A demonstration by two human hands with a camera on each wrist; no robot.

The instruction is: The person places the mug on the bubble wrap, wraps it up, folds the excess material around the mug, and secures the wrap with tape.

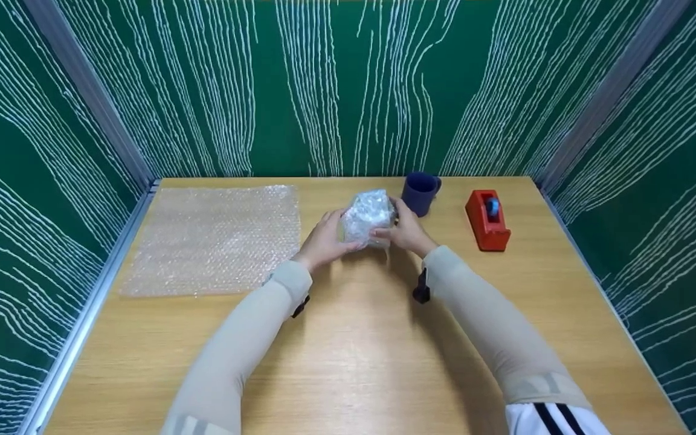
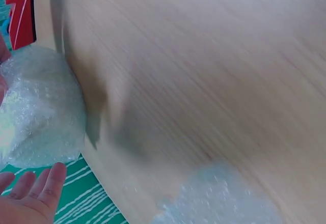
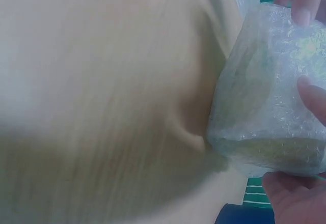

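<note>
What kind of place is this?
Probably a small packing booth: green striped walls close in a wooden table holding a bubble wrap sheet, a red tape dispenser, and a wrapped bundle.

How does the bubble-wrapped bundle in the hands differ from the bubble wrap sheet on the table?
The bundle is bunched round something and gripped by both hands; the sheet lies flat and untouched at the left. The bundle is compact, the sheet spreads wide. Both are clear bubble wrap.

Left hand (image 1: 324, 238) and right hand (image 1: 405, 232) curled, facing inward
</note>
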